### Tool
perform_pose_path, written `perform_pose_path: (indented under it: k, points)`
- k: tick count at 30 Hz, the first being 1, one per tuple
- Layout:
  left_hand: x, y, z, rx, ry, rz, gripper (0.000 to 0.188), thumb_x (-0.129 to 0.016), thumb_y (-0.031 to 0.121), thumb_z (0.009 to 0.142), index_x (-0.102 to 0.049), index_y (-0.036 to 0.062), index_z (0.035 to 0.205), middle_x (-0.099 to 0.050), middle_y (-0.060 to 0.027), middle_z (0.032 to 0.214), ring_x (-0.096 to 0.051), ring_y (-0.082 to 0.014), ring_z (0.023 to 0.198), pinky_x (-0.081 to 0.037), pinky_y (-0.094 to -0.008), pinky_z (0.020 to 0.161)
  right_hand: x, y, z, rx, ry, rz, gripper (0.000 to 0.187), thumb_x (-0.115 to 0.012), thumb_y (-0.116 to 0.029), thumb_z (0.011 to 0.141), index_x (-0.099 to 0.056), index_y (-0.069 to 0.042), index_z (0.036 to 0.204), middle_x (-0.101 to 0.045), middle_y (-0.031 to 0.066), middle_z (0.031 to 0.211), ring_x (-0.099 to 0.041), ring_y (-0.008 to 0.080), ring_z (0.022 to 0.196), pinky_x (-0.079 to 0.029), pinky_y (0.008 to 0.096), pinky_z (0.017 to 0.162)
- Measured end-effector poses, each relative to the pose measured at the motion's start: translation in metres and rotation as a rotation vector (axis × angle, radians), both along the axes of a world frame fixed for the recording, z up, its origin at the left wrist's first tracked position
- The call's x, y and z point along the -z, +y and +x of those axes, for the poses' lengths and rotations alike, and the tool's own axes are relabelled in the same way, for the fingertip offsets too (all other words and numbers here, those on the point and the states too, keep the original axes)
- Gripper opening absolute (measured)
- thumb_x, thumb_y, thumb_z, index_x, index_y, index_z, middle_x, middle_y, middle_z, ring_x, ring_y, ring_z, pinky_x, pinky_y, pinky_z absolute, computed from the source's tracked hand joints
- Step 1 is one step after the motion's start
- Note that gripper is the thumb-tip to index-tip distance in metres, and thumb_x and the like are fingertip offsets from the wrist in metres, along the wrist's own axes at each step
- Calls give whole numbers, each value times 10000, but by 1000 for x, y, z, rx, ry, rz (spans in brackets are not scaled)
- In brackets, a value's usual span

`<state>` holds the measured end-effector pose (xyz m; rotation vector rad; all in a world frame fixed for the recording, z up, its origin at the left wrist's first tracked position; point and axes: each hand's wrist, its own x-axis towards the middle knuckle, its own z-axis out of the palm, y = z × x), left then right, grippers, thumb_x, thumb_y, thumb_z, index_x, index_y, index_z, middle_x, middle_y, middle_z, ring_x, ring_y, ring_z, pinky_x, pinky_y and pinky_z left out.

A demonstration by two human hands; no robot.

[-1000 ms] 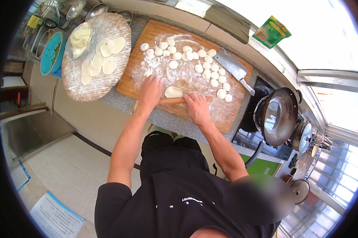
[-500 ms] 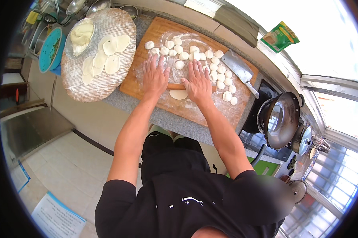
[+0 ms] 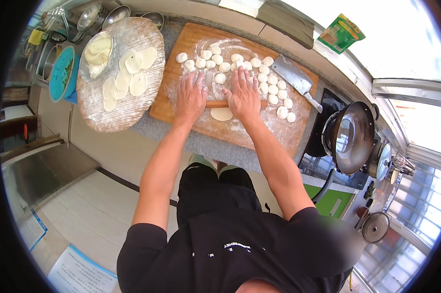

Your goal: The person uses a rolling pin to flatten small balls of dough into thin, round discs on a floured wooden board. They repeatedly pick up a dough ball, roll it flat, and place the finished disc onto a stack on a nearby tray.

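My left hand (image 3: 191, 96) and my right hand (image 3: 244, 96) lie flat on a wooden rolling pin (image 3: 217, 104), fingers stretched out toward the far side of the floured wooden board (image 3: 181, 44). Both hands are open, palms down, and they hide the pin's ends in part. A flattened round of dough (image 3: 221, 114) shows on the near side of the pin, between the hands. Small white dough balls (image 3: 220, 78) are spread beyond my fingertips and to the right. At the board's right side lies a cleaver (image 3: 293, 74), its handle pointing toward me.
Left of the board, a round floured board (image 3: 96, 105) carries rolled wrappers (image 3: 138, 84) and a glass bowl of pale filling (image 3: 98, 53). A turquoise basin (image 3: 59, 80) stands farther left. At right is a wok (image 3: 355, 134) beside a pot (image 3: 379, 161). A green packet (image 3: 341, 34) rests by the window.
The view has tilted slightly. My hands and the rolling pin have shifted a little away from me, and slightly more of the flattened dough shows. Both hands stay flat on the pin.
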<state>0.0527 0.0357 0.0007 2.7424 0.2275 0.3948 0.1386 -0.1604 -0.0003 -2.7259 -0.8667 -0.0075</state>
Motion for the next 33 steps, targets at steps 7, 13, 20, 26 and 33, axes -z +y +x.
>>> perform_pose_path:
  k: [7,13,20,26,33]
  points:
    - [-17,-11,-40,236,273,-202,529,-773,289,1000,-685,33,1455,-618,-151,1473,-570,-381,1387,-470,-503,1188,-3,-28,-50,-13,42,10,989,-551,-667,1049,-295,-9,1742,-306,224,1813,-320,417,1663,-215,621,1350]
    - [-9,-17,-21,317,285,-325,443,-824,290,964,-749,30,1314,-675,-148,1321,-637,-362,1265,-529,-459,1098,-13,-35,-78,7,90,-73,1075,-553,-756,994,-315,-17,1738,-317,223,1808,-319,415,1663,-244,623,1339]
    - [-16,-38,2,291,401,-206,273,-847,177,914,-769,49,1142,-714,-145,1171,-665,-378,1188,-541,-489,1030,-10,-52,-125,45,60,41,736,-737,-385,1013,-492,-58,1625,-479,181,1702,-421,382,1604,-316,589,1319]
    - [-18,-33,-4,273,321,-403,118,-748,83,962,-738,45,1073,-738,-199,1028,-706,-430,1017,-576,-520,946,0,-67,-131,-5,61,137,416,-774,-195,957,-661,-72,1338,-684,131,1389,-612,338,1400,-393,562,1280]
    - [-81,22,10,93,329,-595,213,-654,182,1119,-733,73,1284,-806,-150,1127,-785,-259,1012,-647,-418,873,-1,-62,-127,24,66,183,401,-793,-146,911,-672,-61,1283,-676,137,1312,-630,363,1295,-457,536,1201]
